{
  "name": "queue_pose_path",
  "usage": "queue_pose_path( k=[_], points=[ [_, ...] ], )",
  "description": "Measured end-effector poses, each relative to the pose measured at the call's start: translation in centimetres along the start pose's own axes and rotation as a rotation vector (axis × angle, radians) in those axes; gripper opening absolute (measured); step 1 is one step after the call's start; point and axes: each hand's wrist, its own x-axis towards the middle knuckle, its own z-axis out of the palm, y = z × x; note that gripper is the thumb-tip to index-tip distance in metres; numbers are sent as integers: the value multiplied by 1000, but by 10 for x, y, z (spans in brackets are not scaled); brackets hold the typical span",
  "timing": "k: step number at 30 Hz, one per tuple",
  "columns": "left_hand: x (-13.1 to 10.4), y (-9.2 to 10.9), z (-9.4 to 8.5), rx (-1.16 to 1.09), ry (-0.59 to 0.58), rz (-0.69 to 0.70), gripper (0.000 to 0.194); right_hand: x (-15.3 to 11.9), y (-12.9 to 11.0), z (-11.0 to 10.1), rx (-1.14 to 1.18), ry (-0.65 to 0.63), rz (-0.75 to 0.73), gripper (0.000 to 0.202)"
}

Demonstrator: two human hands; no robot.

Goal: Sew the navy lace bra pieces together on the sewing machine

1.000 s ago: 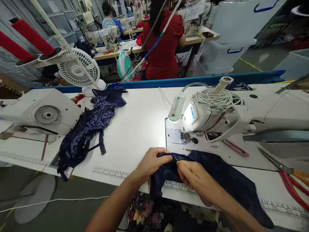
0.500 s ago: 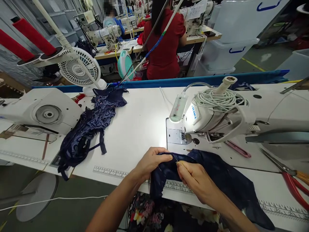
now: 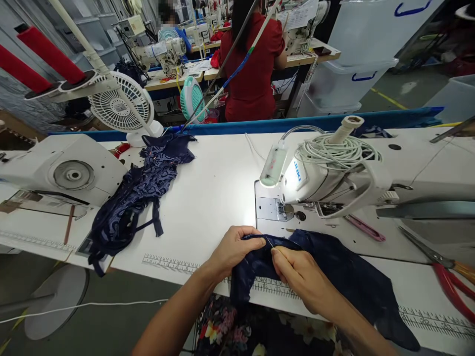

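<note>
A piece of dark navy fabric lies along the front edge of the table, one end hanging over it. My left hand is closed on its gathered upper edge, thumb on top. Just to the right, my right hand is closed around a small thin tool with a slim metal tip. That tip points into the cloth beside my left thumb. The tool's handle is mostly hidden in my fingers, so its exact kind is unclear. Behind the hands stands a white sewing machine with its metal needle plate.
Scissors with red and orange handles lie at the right, near a pink-handled tool. A patterned navy garment rests at the left beside another sewing machine. Behind are a white fan and a person in red.
Both hands keep almost the same place and hold on the fabric and the thin tool. The view has shifted very slightly.
</note>
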Motion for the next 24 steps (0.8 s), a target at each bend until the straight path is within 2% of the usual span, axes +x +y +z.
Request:
queue_pose_path(
  k=[5, 13, 24],
  points=[
    [0, -1, -1, -24, -30, -9, 20, 0, -1, 3, -33, 56, -78, 44],
    [1, -2, -4, -27, -34, -12, 22, 2, 0, 4, -273, 218, -281, 40],
    [-1, 0, -2, -44, -40, -18, 22, 0, 0, 5, -259, 213, -249, 40]
  ],
)
